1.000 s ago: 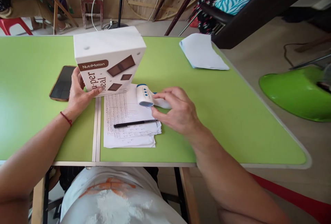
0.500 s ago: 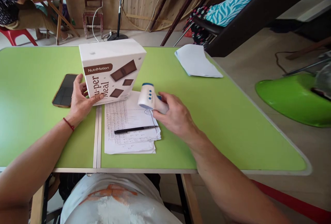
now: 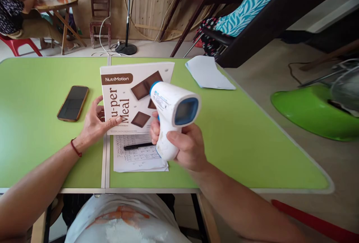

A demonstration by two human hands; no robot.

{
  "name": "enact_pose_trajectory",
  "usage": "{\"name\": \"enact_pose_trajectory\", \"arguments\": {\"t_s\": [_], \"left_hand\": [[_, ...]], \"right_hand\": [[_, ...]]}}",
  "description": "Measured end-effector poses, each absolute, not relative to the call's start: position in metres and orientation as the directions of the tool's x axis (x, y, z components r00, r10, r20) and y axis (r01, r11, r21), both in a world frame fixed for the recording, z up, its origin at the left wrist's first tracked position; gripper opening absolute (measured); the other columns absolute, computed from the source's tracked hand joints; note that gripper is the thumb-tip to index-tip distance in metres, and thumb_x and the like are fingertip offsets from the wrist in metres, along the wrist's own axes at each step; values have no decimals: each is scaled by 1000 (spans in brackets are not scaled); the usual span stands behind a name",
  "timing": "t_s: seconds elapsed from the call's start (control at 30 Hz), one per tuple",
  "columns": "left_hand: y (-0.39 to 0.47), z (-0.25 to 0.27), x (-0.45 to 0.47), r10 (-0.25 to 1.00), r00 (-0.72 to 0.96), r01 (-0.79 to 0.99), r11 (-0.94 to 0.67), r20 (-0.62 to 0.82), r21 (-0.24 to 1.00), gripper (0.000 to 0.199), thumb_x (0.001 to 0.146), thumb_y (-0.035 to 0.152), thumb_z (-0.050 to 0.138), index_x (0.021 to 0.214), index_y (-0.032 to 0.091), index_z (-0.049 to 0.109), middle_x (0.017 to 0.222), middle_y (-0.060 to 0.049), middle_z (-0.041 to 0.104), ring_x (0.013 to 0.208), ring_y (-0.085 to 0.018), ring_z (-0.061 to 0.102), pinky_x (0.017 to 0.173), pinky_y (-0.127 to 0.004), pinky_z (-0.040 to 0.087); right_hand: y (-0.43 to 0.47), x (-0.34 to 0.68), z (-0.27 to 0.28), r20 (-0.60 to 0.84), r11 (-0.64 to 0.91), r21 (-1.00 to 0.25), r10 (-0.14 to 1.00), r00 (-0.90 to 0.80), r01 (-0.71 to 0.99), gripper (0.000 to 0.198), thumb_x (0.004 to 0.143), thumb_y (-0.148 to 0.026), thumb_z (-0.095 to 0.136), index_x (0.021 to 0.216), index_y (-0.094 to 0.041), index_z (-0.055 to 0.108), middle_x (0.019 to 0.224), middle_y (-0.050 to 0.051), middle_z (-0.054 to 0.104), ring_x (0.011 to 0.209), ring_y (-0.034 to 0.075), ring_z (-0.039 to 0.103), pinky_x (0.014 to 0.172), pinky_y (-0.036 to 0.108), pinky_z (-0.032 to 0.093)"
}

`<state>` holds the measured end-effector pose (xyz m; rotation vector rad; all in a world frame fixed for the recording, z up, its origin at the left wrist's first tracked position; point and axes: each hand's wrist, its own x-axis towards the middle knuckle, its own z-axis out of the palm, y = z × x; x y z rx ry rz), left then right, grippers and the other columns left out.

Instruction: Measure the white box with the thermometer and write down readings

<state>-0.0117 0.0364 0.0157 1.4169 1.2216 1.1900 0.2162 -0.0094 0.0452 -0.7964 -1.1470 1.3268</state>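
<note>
My left hand [image 3: 97, 121] grips the lower left edge of a white box [image 3: 119, 104] printed "NutriMotion" with brown chocolate squares. The box's printed front faces me. In my right hand [image 3: 185, 144] is a white and blue infrared thermometer [image 3: 175, 101], held upright by its handle in front of the box's right side. Its small screen [image 3: 187, 111] faces me, and its front end points at the box. Below the box lie papers [image 3: 140, 164] covered in writing, with a black pen [image 3: 137, 146] across them, partly hidden by the thermometer.
A phone [image 3: 73, 103] lies on the green table [image 3: 241, 153] left of the box. Folded white paper [image 3: 207, 73] rests near the far right edge. Beyond are a wooden chair [image 3: 100, 9], a black stand [image 3: 127, 46] and a person [image 3: 14, 11] seated at a small round table [image 3: 57, 4].
My right hand has raised the thermometer and turned it from facing me to pointing at the box, screen now visible. The box has turned so its front faces me more squarely.
</note>
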Motion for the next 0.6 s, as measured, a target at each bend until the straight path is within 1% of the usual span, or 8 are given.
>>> {"name": "enact_pose_trajectory", "arguments": {"t_s": [0.07, 0.2, 0.3, 0.43, 0.5, 0.6], "left_hand": [[35, 15, -11, 995, 46, 149, -89, 83, 985, 99, 60, 53, 96, 140, 17, 49, 116, -15, 74, 104, -34, 74, 83, -47, 64], [37, 10, -10, 999, 37, 154, -35, 30, 988, 105, 58, 47, 98, 144, 19, 46, 118, -15, 73, 104, -33, 74, 84, -48, 63], [39, 8, -10, 996, 77, 159, -64, 52, 985, 93, 60, 47, 97, 137, 18, 53, 117, -15, 74, 103, -33, 74, 85, -48, 63], [39, 13, -10, 980, 165, 175, -138, 109, 975, 69, 64, 49, 95, 118, 18, 65, 108, -12, 78, 98, -31, 76, 80, -45, 65], [39, 17, -11, 974, 191, 186, -160, 124, 970, 63, 65, 48, 95, 113, 18, 67, 105, -10, 80, 95, -31, 77, 79, -44, 66], [39, 21, -11, 962, 230, 193, -191, 145, 962, 59, 66, 49, 94, 110, 19, 67, 106, -9, 80, 96, -31, 77, 80, -45, 66]], "right_hand": [[-8, 211, 40, 145, 99, -944, 981, -127, -314, 18, 66, -32, 76, 72, -21, 64, 62, -1, 61, 52, 13, 53, 48, 30, 44], [-7, 209, 30, 97, 65, -964, 988, -116, -258, 19, 65, -32, 75, 75, -21, 63, 62, -1, 61, 53, 14, 52, 48, 30, 45], [-7, 209, 27, 83, 54, -967, 991, -108, -248, 19, 67, -34, 75, 76, -22, 63, 63, -1, 60, 55, 14, 52, 49, 30, 45], [-8, 208, 26, 78, 47, -967, 990, -117, -249, 21, 69, -38, 77, 75, -22, 64, 64, -1, 61, 57, 14, 52, 51, 31, 45], [-9, 208, 25, 74, 36, -969, 987, -146, -245, 23, 71, -40, 78, 76, -22, 65, 66, -1, 60, 58, 14, 51, 52, 31, 45], [-10, 208, 23, 72, 28, -973, 981, -182, -229, 26, 72, -43, 81, 78, -22, 65, 67, -1, 59, 59, 14, 51, 54, 31, 45]]}}
